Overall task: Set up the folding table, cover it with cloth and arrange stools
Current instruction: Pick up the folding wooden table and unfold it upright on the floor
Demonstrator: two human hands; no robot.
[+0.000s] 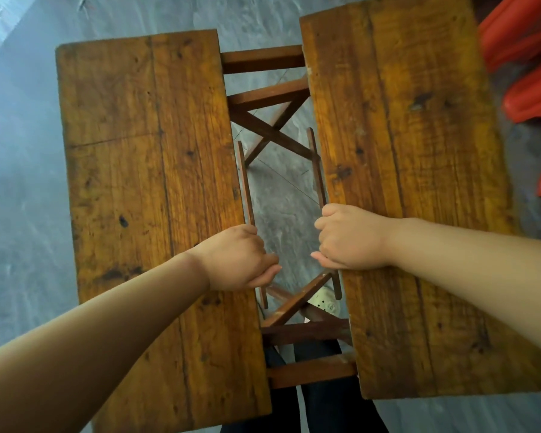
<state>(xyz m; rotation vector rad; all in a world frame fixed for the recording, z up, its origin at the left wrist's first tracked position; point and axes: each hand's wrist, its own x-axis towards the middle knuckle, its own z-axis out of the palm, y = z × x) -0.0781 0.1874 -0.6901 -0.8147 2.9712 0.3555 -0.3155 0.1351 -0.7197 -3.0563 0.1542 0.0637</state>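
Grey, streaky stone floor (22, 170) lies under everything I see from up here. Both bare arms reach forward and down from the bottom corners. My left hand (238, 259) is curled shut on the inner edge of the left orange-brown wooden table board (144, 170). My right hand (350, 237) is curled shut on the inner edge of the right orange-brown wooden table board (406, 170). The knuckles face up and the fingertips tuck under the edges, so I cannot see them well.

The two boards sit side by side with a long gap between them. The right one looks higher and closer to me than the left. Through the gap I see dark brown crossed wooden legs (272, 132) and flat bars of the folding table frame. The boards are scratched, with dark knots.

A pale spotted shoe (324, 303) and dark trouser legs (316, 401) peek out below. Red plastic stools (525, 57) are cut off at the right edge and blurry.
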